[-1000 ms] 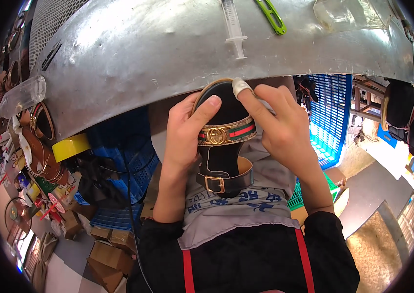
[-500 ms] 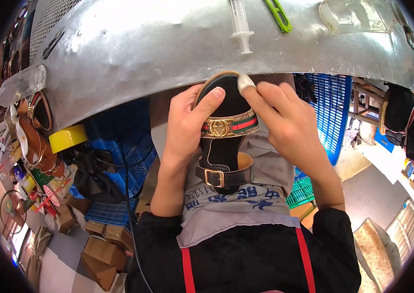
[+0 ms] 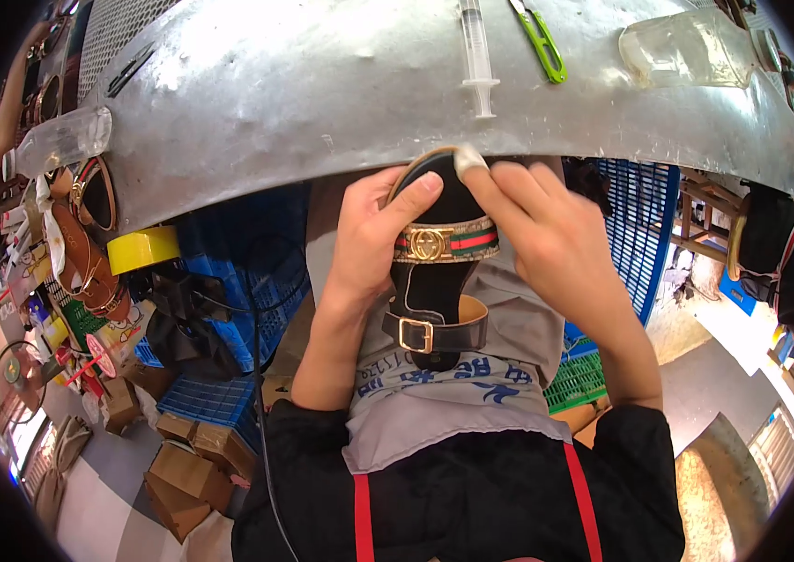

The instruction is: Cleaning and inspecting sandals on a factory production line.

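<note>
Left hand point(image 3: 373, 234) grips black sandal point(image 3: 439, 272) at toe end, thumb on insole. Right hand point(image 3: 547, 239) holds opposite edge w/ wrapped fingertip point(image 3: 468, 162), just below metal surface point(image 3: 322, 84).

Head cam, single view, looking steeply down from my forehead.

I see only the left fisheye of the pair, upright and unmirrored. It faces down over my lap, close on both hands, left hand point(image 3: 373, 234) and right hand point(image 3: 547, 234), at the near edge of the metal table point(image 3: 303, 84). Forearms enter from below. Table edge bows toward the rim; floor shows far below at both sides.
</note>
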A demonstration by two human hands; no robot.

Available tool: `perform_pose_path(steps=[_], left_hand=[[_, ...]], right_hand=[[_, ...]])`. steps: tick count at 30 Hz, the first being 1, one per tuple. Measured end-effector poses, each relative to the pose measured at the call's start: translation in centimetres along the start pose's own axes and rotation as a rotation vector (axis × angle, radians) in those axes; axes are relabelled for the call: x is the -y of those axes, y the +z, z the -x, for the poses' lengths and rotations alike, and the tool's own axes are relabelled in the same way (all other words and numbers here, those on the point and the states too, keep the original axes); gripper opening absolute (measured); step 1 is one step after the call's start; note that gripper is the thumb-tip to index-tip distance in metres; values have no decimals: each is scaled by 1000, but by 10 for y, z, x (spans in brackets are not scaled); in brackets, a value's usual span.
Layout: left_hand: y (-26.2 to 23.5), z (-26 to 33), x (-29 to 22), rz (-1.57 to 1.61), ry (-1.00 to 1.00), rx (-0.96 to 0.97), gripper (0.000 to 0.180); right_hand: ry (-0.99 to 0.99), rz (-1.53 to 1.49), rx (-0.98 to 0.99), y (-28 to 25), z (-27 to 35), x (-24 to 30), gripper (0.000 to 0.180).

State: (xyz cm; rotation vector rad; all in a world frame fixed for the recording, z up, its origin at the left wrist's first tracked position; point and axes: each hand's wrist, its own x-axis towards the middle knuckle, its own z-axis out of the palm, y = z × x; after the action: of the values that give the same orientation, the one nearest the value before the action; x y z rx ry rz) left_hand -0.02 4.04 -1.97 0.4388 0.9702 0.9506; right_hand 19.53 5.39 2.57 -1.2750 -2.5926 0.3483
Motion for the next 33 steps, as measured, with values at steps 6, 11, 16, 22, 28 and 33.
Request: perform_pose_path(steps=[6,11,16,22,28,33], left_hand=[[-2,0,-2,-10,12,0,35],[-4,-4,-6,24,-19,60,32],[-6,-8,-1,28,-21,58,32],[0,-8,1,-51,15,50,28],[-17,-8,4,-89,26,41,30],[-8,-7,-4,-56,23,78,32]], right_hand=[[21,-8,-47,7,1,5,51],[58,-31,-53,7,4,6,50],[52,-58,-154,10,2,7,52],[75,16,-134,9,11,11,53],[182,14,-57,4,46,19,56],[414,-734,-194,4,87,8,46]])
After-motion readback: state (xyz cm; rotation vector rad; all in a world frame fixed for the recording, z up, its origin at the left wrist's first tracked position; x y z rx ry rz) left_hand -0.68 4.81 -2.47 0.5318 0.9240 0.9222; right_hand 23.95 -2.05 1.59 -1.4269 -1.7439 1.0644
